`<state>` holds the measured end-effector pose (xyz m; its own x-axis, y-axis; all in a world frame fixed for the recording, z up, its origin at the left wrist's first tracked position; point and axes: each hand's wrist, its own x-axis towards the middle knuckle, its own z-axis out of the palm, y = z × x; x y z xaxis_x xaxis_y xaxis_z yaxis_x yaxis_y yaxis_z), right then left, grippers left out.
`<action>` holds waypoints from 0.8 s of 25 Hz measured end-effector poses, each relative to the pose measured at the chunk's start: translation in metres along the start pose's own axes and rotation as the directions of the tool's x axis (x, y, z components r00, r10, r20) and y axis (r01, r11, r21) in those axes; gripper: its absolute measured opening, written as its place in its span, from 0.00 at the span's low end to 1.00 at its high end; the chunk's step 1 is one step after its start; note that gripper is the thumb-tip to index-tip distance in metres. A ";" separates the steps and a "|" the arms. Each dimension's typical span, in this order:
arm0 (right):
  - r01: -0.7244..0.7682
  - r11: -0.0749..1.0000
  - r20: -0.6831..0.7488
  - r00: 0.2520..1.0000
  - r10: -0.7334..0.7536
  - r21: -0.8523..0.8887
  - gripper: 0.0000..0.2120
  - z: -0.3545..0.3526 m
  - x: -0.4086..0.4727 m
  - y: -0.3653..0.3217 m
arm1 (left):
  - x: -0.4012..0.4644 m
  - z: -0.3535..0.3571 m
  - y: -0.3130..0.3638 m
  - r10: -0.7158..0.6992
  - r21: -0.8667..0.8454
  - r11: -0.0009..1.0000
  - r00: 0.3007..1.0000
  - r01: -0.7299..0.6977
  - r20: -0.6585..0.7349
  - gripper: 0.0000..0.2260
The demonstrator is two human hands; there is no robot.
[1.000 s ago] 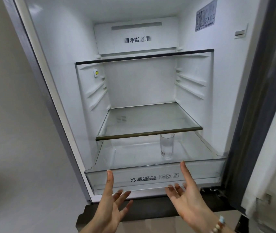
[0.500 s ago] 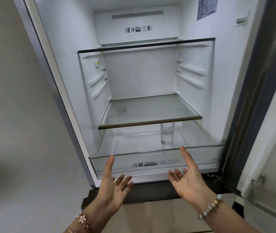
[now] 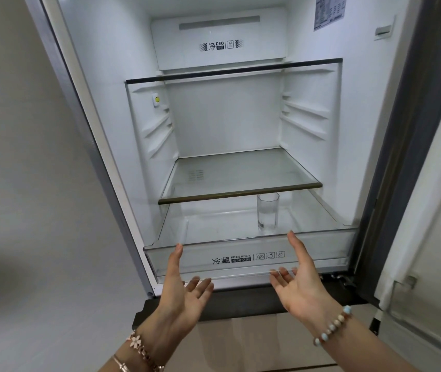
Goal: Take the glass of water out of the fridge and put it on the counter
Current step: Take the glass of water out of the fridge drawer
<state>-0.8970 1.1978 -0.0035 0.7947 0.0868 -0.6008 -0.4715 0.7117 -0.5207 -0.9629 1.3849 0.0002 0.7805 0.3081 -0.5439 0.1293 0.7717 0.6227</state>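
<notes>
Fridge [image 3: 106, 108]: door open, inside white and lit; a label with print sits high on the right inner wall.
Upper shelf [image 3: 234, 71]: glass with a dark front edge, nothing on it.
Lower shelf [image 3: 241, 193]: glass with a brownish front edge, bare on top.
Drawer [image 3: 321, 253]: clear plastic bin under the lower shelf, pulled partway forward; its front panel carries printed characters, the word FRESHBOX and three small icons.
Glass of water [image 3: 267, 213]: clear tumbler standing upright on the drawer floor, right of centre, just behind the front panel; its rim is just below the lower shelf's front edge. Water fills the lower part.
Left hand [image 3: 181, 288]: palm turned inward and up, fingers spread and loose, holding nothing. Thumb tip lies at the drawer's front rim on the left; whether it touches cannot be told.
Right hand [image 3: 300, 280]: mirrors the left, palm in, fingers loose and spread, holding nothing. Thumb points up at the drawer rim just below the glass, apart from the glass itself.
Wrists: metal flower bracelet [image 3: 138, 345] on the left, beaded bracelet [image 3: 332, 326] on the right.
Wall [image 3: 26, 210]: plain grey surface left of the fridge.
Door [image 3: 434, 183]: swung out at the right edge, with clear bins on it.
</notes>
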 end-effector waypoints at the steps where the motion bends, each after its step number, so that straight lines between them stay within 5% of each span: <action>1: 0.002 1.000 0.001 1.000 -0.002 0.004 0.36 0.000 -0.001 0.001 | -0.001 0.000 0.000 -0.002 -0.008 1.000 1.000 0.002 -0.002 0.46; 11: -0.011 1.000 -0.001 1.000 0.011 -0.012 0.36 -0.005 -0.015 0.004 | -0.013 -0.002 0.003 -0.059 -0.055 0.997 0.998 0.060 0.019 0.47; 14: -0.032 0.999 -0.005 0.999 0.032 -0.033 0.47 -0.003 -0.020 -0.003 | -0.014 0.001 0.011 -0.120 -0.071 0.990 0.992 0.123 0.050 0.48; 17: -0.028 0.999 0.015 0.999 0.028 -0.028 0.55 -0.002 -0.022 -0.015 | -0.024 0.006 0.023 -0.197 -0.034 0.979 0.973 0.203 0.123 0.41; 20: -0.079 0.986 0.138 0.985 0.100 -0.148 0.47 0.001 -0.037 -0.025 | -0.046 0.028 0.044 -0.270 0.160 0.960 0.915 0.231 0.301 0.28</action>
<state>-0.9140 1.1780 0.0321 0.7888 0.2532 -0.5601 -0.5844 0.5915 -0.5555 -0.9759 1.3892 0.0688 0.8629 -0.0939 -0.4965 0.4019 0.7230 0.5619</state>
